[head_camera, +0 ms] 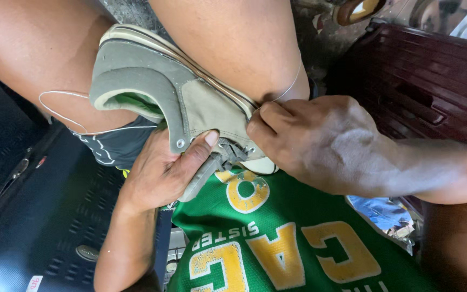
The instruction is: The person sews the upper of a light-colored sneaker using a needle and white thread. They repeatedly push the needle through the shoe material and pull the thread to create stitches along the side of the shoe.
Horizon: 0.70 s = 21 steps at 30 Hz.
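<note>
Right at the centre, the right hand is pinched shut on a thin white thread at the side seam of a grey-green canvas shoe, fingertips pressed where upper meets sole. Just beside it, the left hand grips the shoe from below, thumb laid across the eyelets. Outward, the shoe rests between bare knees above a green shirt with yellow lettering, thread looping over the left thigh.

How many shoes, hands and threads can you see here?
Shoes: 1, a grey-green shoe wedged between the knees.
Hands: 2, the left hand gripping the shoe and the right hand pinching the thread.
Threads: 1, a thin white thread looping past the shoe.
Total: 4
</note>
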### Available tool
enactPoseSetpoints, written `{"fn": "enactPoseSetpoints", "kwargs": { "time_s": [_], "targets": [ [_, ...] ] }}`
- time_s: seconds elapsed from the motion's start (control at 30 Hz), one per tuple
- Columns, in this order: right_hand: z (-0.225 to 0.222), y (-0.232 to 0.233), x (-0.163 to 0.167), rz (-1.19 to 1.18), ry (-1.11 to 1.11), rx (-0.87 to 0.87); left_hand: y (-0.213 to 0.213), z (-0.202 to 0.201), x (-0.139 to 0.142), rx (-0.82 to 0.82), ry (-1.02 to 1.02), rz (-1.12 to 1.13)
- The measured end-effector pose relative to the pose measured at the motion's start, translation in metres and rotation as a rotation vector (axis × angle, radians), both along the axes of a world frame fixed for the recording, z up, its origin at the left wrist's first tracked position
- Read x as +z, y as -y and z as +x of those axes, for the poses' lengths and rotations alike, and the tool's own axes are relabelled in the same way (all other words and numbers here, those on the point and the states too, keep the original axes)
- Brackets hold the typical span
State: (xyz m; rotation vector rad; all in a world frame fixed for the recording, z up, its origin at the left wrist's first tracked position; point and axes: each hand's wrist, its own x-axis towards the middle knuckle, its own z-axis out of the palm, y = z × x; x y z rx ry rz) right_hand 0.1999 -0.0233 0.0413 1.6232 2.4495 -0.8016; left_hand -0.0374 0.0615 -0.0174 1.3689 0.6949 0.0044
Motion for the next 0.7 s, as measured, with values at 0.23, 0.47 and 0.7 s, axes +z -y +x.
{"fn": "enactPoseSetpoints", "kwargs": {
  "time_s": [0.23,0.47,0.7],
  "targets": [
    [0.024,0.012,0.015,-0.068,0.025,-0.007,0.012,-0.041,0.024,0.344,-0.062,-0.084],
    [0.029,0.02,0.005,-0.045,-0.162,-0.283,-0.005,-0.082,0.025,0.738,-0.383,0.773],
    [0.035,0.02,-0.003,-0.077,-0.154,-0.335,0.01,-0.037,0.028,0.135,-0.244,1.036]
  ]
}}
